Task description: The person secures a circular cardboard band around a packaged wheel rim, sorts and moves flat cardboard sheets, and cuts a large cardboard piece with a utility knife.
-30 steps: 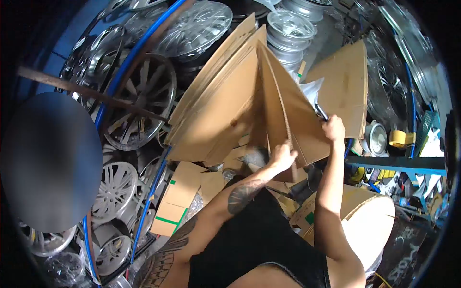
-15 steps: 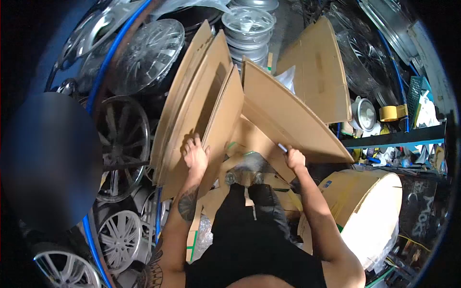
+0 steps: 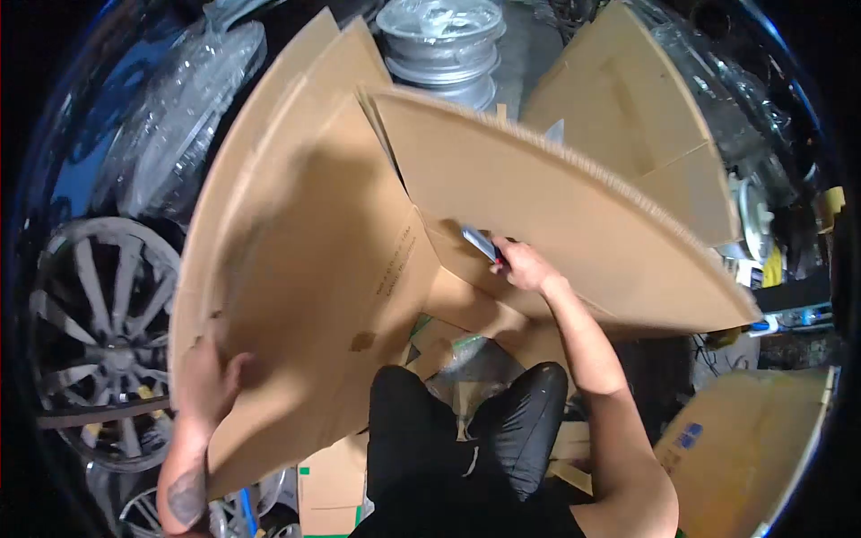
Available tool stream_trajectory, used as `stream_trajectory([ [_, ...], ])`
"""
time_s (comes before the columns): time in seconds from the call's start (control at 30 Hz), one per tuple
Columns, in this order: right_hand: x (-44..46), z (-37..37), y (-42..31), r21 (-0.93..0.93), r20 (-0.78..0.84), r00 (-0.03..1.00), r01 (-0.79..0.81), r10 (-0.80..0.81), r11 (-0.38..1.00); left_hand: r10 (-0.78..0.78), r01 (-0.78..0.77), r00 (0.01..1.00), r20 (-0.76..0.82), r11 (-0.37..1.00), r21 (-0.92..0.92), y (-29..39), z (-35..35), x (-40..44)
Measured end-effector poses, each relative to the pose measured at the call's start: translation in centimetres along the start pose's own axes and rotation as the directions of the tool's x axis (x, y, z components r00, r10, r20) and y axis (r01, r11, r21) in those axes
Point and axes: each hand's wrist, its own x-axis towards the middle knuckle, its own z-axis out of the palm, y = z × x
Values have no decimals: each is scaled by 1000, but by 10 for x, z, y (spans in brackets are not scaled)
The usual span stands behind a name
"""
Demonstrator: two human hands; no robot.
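My right hand is closed around a box cutter whose long silver front end points up and left. The cutter is close to the inner face of the right cardboard flap. At the far left, my left hand lies against the left cardboard panel, thumb apart from the fingers; motion blurs it somewhat. Small printed text shows on this panel, near the corner where it meets the right flap. Between my knees, the bottom of the box holds clear plastic and green tape.
Wrapped silver wheel rims are stacked at the back. A dusty spoked wheel stands at the left, beside the panel. Another cardboard sheet rises behind the right flap. A cardboard piece with a blue mark sits at lower right.
My left hand has moved outward to the left, and the left inner panel has swung open with it. My right hand has shifted left and up with the cutter. The view has come closer.
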Motion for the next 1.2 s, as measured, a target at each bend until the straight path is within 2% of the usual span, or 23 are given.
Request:
stream_trajectory([
  [0.03,23,42,21,80,-236,963,155,-132,985,-121,121,993,-5,993,13,11,5,-3],
  [0.07,39,66,27,277,-257,963,150,-77,949,-243,244,970,-19,970,20,18,11,-3],
  [0.13,64,119,28,632,-242,970,130,36,764,-325,326,940,-102,945,-6,19,25,-7],
  [0.17,79,145,33,629,-320,947,193,25,753,-279,255,948,-156,954,-155,21,32,-8],
  [0.27,112,194,28,613,-365,919,116,150,781,-139,-9,938,-319,906,-422,22,61,-7],
  [0.3,125,212,24,624,-450,875,167,177,763,-101,-93,934,-343,858,-505,29,71,-4],
  [0.4,148,234,21,458,-610,779,199,144,867,-91,-41,945,-313,919,-391,11,66,-18],
  [0.43,152,231,12,312,-677,734,215,57,926,-77,-30,947,-313,945,-325,4,62,-19],
  [0.5,169,222,1,220,-725,688,217,11,951,-63,-21,948,-313,966,-259,-1,56,-23],
  [0.6,188,221,-1,109,-726,686,191,-53,975,-142,34,951,-274,932,-361,17,60,-24],
  [0.67,193,231,1,58,-720,690,167,-75,984,-136,51,942,-306,961,-272,16,65,-29],
  [0.73,199,234,0,81,-752,658,138,-30,987,-74,66,918,-390,997,-34,0,68,-36],
  [0.83,207,236,1,84,-749,663,96,-1,992,-104,-12,939,-327,942,-334,-3,72,-28],
  [0.9,212,235,9,62,-730,683,78,-8,995,-119,-36,933,-341,908,-417,4,77,-24],
  [1.03,223,245,20,36,-738,672,125,-58,992,-141,38,944,-298,945,-326,0,73,-24],
  [1.2,230,246,7,49,-713,695,182,-93,982,-129,37,937,-325,961,-273,-7,77,-29],
])
